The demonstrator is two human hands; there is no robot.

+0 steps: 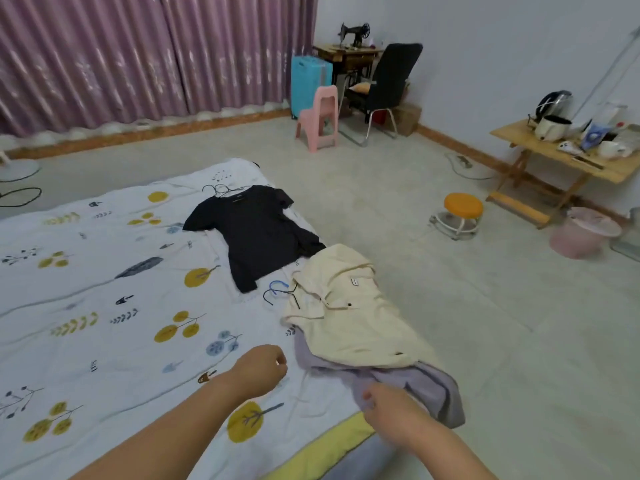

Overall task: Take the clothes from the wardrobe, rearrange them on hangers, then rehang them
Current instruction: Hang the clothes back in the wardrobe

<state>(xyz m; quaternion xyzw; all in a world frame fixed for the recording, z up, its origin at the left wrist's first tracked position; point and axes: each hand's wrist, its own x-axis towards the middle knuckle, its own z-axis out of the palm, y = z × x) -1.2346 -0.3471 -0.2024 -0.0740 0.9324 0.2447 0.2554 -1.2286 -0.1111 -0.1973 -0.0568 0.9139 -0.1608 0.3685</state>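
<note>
Across the patterned bedsheet (104, 289) lie a black T-shirt (254, 233) and cream jacket (349, 317) over a lilac garment (415, 386), which the right hand (388, 414) pinches, probably to pull it free for hanging, while the left hand (258, 370) hovers loosely curled, empty.

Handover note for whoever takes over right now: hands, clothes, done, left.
Left hand: loosely curled over the bed, holding nothing.
Right hand: gripping the lilac garment at the bed's edge.
Black T-shirt: flat on the bed, wire hangers at its collar.
Cream jacket: lies on the lilac garment, hangers at its collar.
Done: clothes out of the wardrobe.
Left: fit hangers, rehang all.
</note>
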